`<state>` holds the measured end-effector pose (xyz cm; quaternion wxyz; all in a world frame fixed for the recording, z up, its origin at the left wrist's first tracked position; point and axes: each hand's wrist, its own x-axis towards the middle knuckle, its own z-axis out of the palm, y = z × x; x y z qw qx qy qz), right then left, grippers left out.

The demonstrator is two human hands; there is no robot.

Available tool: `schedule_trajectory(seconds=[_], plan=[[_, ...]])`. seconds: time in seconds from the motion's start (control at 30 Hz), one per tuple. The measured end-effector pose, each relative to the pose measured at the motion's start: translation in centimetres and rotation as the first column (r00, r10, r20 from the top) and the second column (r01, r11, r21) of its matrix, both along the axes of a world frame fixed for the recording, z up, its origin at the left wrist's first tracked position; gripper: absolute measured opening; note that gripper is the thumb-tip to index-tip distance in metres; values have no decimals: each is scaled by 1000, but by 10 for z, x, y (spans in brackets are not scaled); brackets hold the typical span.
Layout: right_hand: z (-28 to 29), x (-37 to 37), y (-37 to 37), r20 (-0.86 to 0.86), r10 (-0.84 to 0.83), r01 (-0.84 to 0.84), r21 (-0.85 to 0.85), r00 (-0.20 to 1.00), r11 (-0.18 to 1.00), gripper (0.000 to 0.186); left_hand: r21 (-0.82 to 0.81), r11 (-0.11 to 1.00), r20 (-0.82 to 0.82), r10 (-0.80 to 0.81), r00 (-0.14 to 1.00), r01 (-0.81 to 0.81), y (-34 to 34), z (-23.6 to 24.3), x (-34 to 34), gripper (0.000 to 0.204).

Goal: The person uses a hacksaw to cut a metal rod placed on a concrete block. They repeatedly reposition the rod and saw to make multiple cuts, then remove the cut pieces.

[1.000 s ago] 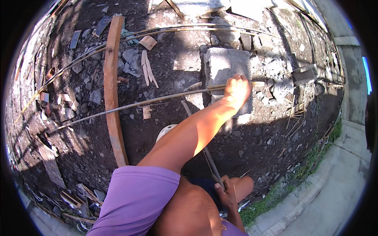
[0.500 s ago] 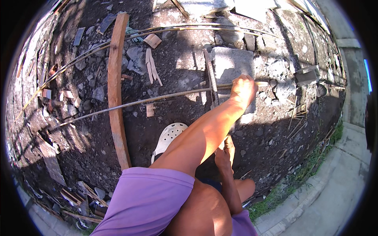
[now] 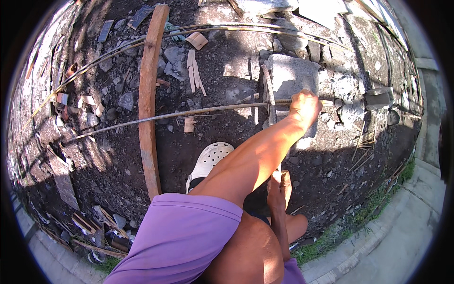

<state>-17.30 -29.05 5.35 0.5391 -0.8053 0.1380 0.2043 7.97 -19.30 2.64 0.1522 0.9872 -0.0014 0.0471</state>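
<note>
My left hand (image 3: 305,110) is closed around a long thin grey-tan rod (image 3: 189,112), close to its right end, above a flat concrete block (image 3: 295,71). The rod crosses a wooden beam (image 3: 148,80) on the left. Just left of that hand, a long narrow saw-like tool (image 3: 268,85) lies across the rod. Nearer to me, my right hand (image 3: 279,187) is closed at the tool's near end; my left forearm covers part of the tool between them. A white clog (image 3: 213,158) on my foot stands beside the forearm.
Two more long rods (image 3: 236,27) curve across the far ground, over the beam. Stones, wood scraps (image 3: 195,73) and a grey hollow block (image 3: 379,98) lie on dark soil. A concrete path (image 3: 392,227) with grass along its edge runs at the right.
The tool's far end has drawn back toward me across the rod, my right hand moving slightly nearer. My left hand keeps its hold on the rod. The whole view has shifted a little.
</note>
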Motion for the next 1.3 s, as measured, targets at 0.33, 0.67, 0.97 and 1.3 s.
schedule_trajectory(seconds=[0.33, 0.67, 0.97, 1.3], plan=[[4, 34, 36, 132, 71, -58, -103, 989, 993, 30, 87, 983, 24, 162, 987, -163, -40, -41, 26, 15], [9, 72, 55, 156, 129, -119, -74, 979, 990, 30, 78, 965, -32, 252, 967, -249, -54, -67, 44, 17], [13, 90, 58, 170, 160, -150, -72, 972, 986, 30, -311, 927, -153, 167, 974, -208, -60, -95, 64, 18], [17, 106, 57, 186, 170, -157, -81, 968, 984, 30, 174, 906, 130, 368, 921, -386, -96, -140, 93, 15]])
